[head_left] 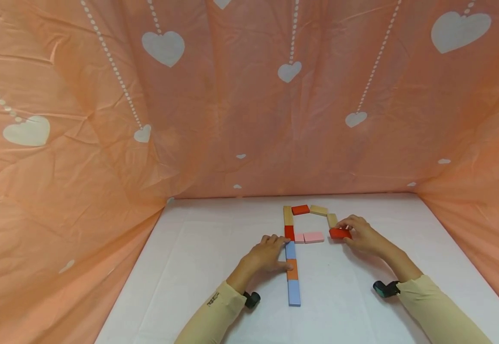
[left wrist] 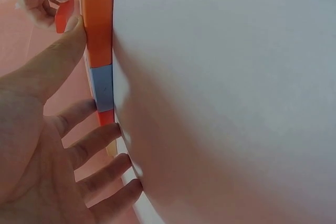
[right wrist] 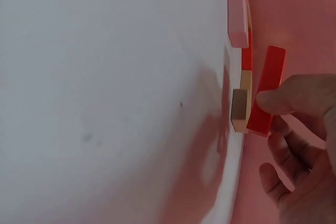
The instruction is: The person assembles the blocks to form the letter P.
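Note:
Flat wooden blocks lie on a white-covered table as a straight column with a loop at its upper right. My right hand (head_left: 363, 236) pinches a red block (head_left: 340, 233) between thumb and fingers; the right wrist view shows this block (right wrist: 268, 90) raised and tilted beside a natural wood block (right wrist: 240, 106). At the column's left side, my left hand (head_left: 266, 254) has its fingers extended. Its thumb touches the orange block (left wrist: 98, 24), and its other fingertips reach the blue block (left wrist: 103, 87) and a red one (head_left: 289, 233). Two pink blocks (head_left: 313, 237) extend right from the column.
A wood block (head_left: 288, 216) tops the column and a blue block (head_left: 294, 293) ends it near me. Another red block (head_left: 300, 209) and a wood block (head_left: 319, 210) form the loop's far side. A peach curtain (head_left: 249, 119) with white hearts surrounds the table (head_left: 189, 267).

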A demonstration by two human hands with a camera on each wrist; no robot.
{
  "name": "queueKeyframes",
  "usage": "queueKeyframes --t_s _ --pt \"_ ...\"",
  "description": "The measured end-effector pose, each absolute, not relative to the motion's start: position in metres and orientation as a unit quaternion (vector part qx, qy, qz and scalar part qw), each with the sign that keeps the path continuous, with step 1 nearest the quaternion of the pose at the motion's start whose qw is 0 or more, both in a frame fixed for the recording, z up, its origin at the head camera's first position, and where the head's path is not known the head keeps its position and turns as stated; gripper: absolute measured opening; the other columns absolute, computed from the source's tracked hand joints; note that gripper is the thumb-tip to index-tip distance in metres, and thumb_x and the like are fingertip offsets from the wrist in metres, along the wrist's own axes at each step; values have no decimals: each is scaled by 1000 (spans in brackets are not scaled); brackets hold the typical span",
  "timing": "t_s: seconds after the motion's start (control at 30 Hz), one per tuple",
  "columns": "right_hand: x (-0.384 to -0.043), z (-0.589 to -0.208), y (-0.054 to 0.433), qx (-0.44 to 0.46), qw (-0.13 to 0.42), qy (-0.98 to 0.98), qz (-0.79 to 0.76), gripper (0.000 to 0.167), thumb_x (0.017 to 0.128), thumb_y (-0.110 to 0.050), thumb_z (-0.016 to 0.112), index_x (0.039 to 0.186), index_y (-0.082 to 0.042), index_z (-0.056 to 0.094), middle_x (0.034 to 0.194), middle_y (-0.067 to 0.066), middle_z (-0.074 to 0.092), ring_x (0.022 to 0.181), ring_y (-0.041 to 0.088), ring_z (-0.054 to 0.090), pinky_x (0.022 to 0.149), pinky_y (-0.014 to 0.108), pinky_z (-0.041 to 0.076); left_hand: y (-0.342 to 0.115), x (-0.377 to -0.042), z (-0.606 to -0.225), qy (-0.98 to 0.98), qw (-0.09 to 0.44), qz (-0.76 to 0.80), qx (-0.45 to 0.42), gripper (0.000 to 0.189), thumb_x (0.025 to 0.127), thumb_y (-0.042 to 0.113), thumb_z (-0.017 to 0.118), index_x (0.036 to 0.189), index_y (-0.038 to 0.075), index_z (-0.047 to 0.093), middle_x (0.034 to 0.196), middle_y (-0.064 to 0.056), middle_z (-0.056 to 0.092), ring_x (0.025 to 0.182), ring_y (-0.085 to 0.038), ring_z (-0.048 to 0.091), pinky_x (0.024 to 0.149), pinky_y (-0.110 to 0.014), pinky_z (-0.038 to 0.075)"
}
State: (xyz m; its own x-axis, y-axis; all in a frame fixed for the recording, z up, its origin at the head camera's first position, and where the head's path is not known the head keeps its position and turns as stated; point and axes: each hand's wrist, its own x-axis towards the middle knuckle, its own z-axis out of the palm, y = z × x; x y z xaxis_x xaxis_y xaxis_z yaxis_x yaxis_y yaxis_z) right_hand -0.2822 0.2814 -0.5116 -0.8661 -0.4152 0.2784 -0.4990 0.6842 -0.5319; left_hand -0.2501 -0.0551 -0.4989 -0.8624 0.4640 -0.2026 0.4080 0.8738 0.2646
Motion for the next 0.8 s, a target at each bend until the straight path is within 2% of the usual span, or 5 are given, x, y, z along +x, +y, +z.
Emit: queueKeyframes --t_s 0.23,0.57,0.8 --pt "-288 -514 273 261 69 -920 285 30 83 9 81 108 -8 75 107 11 61 105 38 56 92 52 47 -56 -249 -498 958 129 109 233 82 94 53 79 161 20 46 155 -10 52 142 -33 47 115 -50 49" --pt "-295 -514 266 262 35 -926 269 30 86 11 78 109 -8 75 107 9 58 107 35 54 95 53 49 -56 -249 -499 958 128 110 232 83 94 53 80 161 20 46 153 -10 53 141 -32 48 114 -50 50" --pt "-296 -515 263 275 40 -924 262 32 84 13 77 107 -9 75 104 9 57 104 34 54 92 51 49 -57 -251 -501 957 122 107 240 82 94 54 80 161 20 47 152 -10 53 140 -32 48 112 -48 51"
